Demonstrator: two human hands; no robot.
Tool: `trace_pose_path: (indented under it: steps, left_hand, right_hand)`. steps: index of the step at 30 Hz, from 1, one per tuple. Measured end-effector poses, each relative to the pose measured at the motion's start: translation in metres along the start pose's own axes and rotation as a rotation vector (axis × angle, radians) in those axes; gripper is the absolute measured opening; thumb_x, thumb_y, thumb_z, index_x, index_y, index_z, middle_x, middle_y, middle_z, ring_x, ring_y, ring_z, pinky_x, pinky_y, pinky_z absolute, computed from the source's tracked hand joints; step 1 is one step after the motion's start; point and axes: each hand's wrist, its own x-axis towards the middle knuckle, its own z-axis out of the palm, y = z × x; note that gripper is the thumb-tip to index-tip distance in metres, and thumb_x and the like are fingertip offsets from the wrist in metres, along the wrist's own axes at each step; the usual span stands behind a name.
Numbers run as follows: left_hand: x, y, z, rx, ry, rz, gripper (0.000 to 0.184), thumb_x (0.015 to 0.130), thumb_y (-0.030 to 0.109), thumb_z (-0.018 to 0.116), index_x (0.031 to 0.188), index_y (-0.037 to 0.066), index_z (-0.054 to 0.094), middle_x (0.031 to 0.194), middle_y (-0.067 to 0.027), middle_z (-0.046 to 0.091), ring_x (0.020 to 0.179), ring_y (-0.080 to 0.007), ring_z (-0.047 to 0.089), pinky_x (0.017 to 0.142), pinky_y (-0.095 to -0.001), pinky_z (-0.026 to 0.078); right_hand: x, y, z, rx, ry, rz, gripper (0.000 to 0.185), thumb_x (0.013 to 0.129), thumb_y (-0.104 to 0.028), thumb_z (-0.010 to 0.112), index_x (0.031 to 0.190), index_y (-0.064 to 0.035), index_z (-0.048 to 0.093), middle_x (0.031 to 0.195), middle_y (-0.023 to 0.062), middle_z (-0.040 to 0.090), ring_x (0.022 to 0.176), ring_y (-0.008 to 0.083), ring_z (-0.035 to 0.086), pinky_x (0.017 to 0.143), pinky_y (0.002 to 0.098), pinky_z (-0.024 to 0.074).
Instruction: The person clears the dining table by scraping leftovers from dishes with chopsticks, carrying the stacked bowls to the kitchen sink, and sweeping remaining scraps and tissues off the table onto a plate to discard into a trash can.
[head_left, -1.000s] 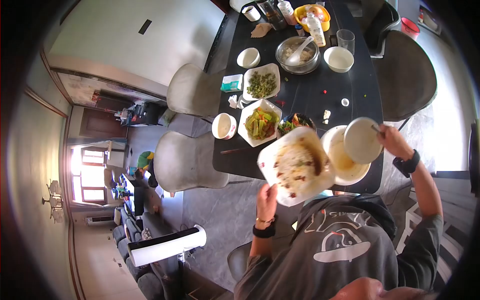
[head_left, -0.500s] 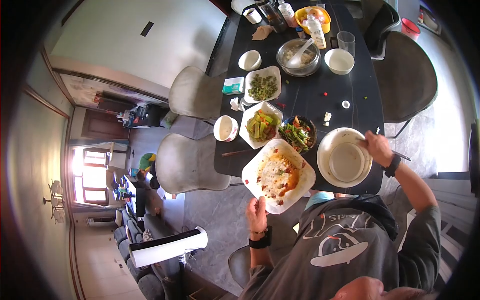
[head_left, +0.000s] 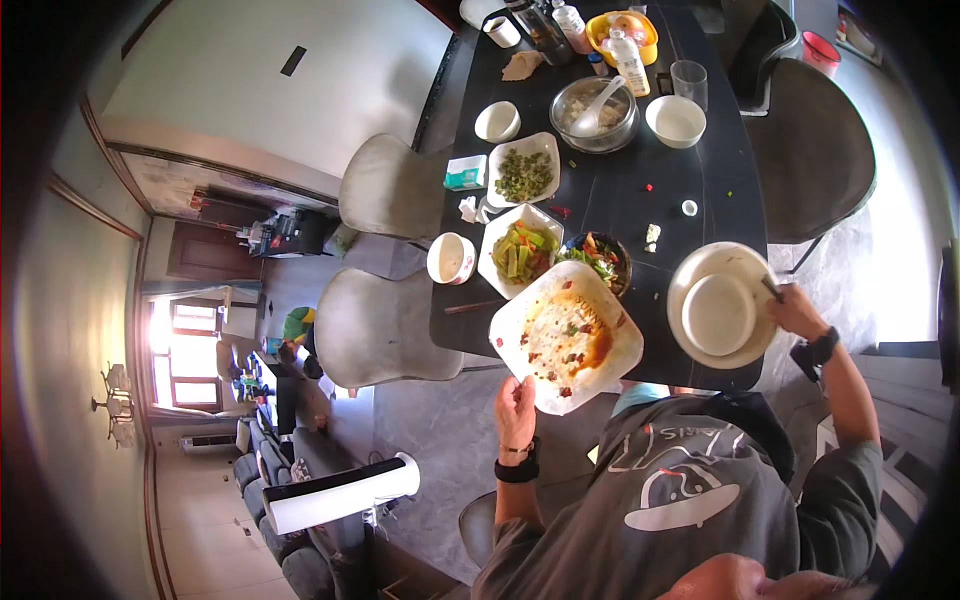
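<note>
My left hand [head_left: 517, 415] is closed on the near corner of a white square dish [head_left: 560, 335], held tilted above the table edge. Orange-red sauce and bits of food smear its inside. To the right, my right hand [head_left: 800, 312] grips the rim of a large white bowl [head_left: 685, 270]; a paler round shape sits in its middle, and I cannot tell whether that is its base or a nested bowl. A dark stick [head_left: 772, 289], perhaps chopsticks, shows at the same fingers. Behind the square dish, a dark bowl of green vegetables [head_left: 608, 258] is partly hidden.
On the black table [head_left: 600, 195] stand a dish of celery-like pieces [head_left: 523, 250], chopped greens [head_left: 524, 175], a glass pot with a white spoon [head_left: 594, 115], small bowls [head_left: 676, 122], a tissue pack [head_left: 465, 172] and bottles [head_left: 629, 62]. Chairs [head_left: 385, 325] flank it. Another person [head_left: 300, 325] is far left.
The large bowl and my right hand have moved right. The square dish has shifted slightly up and right with my left hand, covering more of the dark vegetable bowl.
</note>
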Motion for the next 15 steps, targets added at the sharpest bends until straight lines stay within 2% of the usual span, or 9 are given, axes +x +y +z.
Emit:
trace_pose_path:
  steps: [3, 4, 6, 8, 9, 11, 13, 14, 15]
  left_hand:
    - [0.011, -0.008, 0.027, 0.033, -0.061, 0.094, 0.021, 0.087, 0.014, 0.054, 0.073, 0.001, 0.047, 0.057, 0.0006, 0.042, 0.054, -0.0053, 0.039, 0.047, -0.0234, 0.033]
    - [0.013, -0.007, 0.040, 0.014, -0.093, 0.121, 0.021, 0.087, 0.014, 0.054, 0.073, 0.001, 0.047, 0.057, 0.0002, 0.043, 0.054, -0.0054, 0.039, 0.047, -0.0235, 0.033]
    - [0.022, -0.012, 0.071, -0.018, -0.199, 0.173, 0.017, 0.087, 0.013, 0.053, 0.076, 0.000, 0.050, 0.061, 0.0018, 0.045, 0.056, -0.0036, 0.039, 0.048, -0.0219, 0.033]
    - [0.029, -0.017, 0.105, -0.057, -0.319, 0.176, 0.013, 0.087, 0.012, 0.053, 0.081, 0.000, 0.053, 0.064, 0.0036, 0.048, 0.057, -0.0020, 0.039, 0.048, -0.0209, 0.033]
    - [0.031, -0.013, 0.124, -0.081, -0.367, 0.159, 0.014, 0.087, 0.012, 0.054, 0.081, 0.000, 0.054, 0.063, 0.0035, 0.049, 0.056, -0.0023, 0.039, 0.047, -0.0217, 0.033]
    - [0.038, -0.035, 0.166, -0.087, -0.421, 0.179, 0.016, 0.085, 0.013, 0.056, 0.077, 0.000, 0.051, 0.058, -0.0003, 0.047, 0.051, -0.0056, 0.039, 0.045, -0.0250, 0.033]
    - [0.045, -0.035, 0.195, 0.038, -0.410, 0.343, 0.020, 0.083, 0.013, 0.058, 0.071, 0.001, 0.047, 0.055, -0.0067, 0.045, 0.045, -0.0148, 0.040, 0.044, -0.0301, 0.034]
    - [0.047, -0.034, 0.206, 0.068, -0.402, 0.377, 0.025, 0.081, 0.013, 0.059, 0.067, 0.001, 0.042, 0.054, -0.0124, 0.043, 0.045, -0.0254, 0.043, 0.045, -0.0347, 0.034]
    - [0.047, -0.032, 0.214, 0.044, -0.389, 0.396, 0.026, 0.080, 0.014, 0.059, 0.066, 0.001, 0.042, 0.055, -0.0138, 0.045, 0.049, -0.0299, 0.045, 0.046, -0.0372, 0.035]
  right_hand:
    - [-0.024, 0.007, -0.038, 0.104, 0.155, 0.119, 0.020, 0.076, -0.017, 0.051, 0.066, 0.0004, 0.053, 0.050, -0.0005, 0.046, 0.038, 0.0067, 0.040, 0.034, 0.0246, 0.0301]
    - [-0.026, 0.019, -0.046, 0.066, 0.247, 0.018, 0.022, 0.076, -0.020, 0.052, 0.067, 0.0004, 0.052, 0.049, -0.0006, 0.044, 0.038, 0.0072, 0.040, 0.033, 0.0250, 0.0295]
    - [-0.045, 0.013, -0.067, 0.038, 0.366, 0.122, 0.023, 0.077, -0.018, 0.049, 0.072, 0.0046, 0.054, 0.052, 0.0017, 0.047, 0.041, 0.0101, 0.041, 0.037, 0.0291, 0.0327]
    - [-0.038, 0.078, -0.083, -0.091, 0.449, -0.110, 0.021, 0.077, -0.018, 0.049, 0.072, 0.0025, 0.053, 0.052, 0.0011, 0.045, 0.037, 0.0099, 0.040, 0.034, 0.0274, 0.0313]
    - [-0.048, 0.045, -0.087, 0.171, 0.428, 0.133, 0.020, 0.077, -0.017, 0.050, 0.072, 0.0017, 0.053, 0.051, 0.0009, 0.044, 0.036, 0.0095, 0.039, 0.033, 0.0266, 0.0307]
    - [-0.054, 0.029, -0.087, 0.195, 0.427, 0.134, 0.020, 0.078, -0.018, 0.050, 0.072, 0.0012, 0.053, 0.051, 0.0009, 0.044, 0.035, 0.0088, 0.039, 0.033, 0.0258, 0.0297]
    - [-0.058, 0.021, -0.082, 0.219, 0.430, 0.137, 0.020, 0.079, -0.018, 0.050, 0.072, 0.0006, 0.054, 0.050, 0.0008, 0.045, 0.034, 0.0081, 0.038, 0.032, 0.0250, 0.0288]
    - [-0.057, 0.018, -0.075, 0.189, 0.436, 0.158, 0.020, 0.079, -0.018, 0.050, 0.072, 0.0006, 0.054, 0.049, 0.0005, 0.044, 0.035, 0.0079, 0.038, 0.032, 0.0246, 0.0285]
    - [-0.057, 0.014, -0.067, 0.160, 0.440, 0.177, 0.021, 0.080, -0.018, 0.050, 0.072, 0.0005, 0.054, 0.048, 0.0003, 0.044, 0.035, 0.0076, 0.038, 0.032, 0.0243, 0.0282]
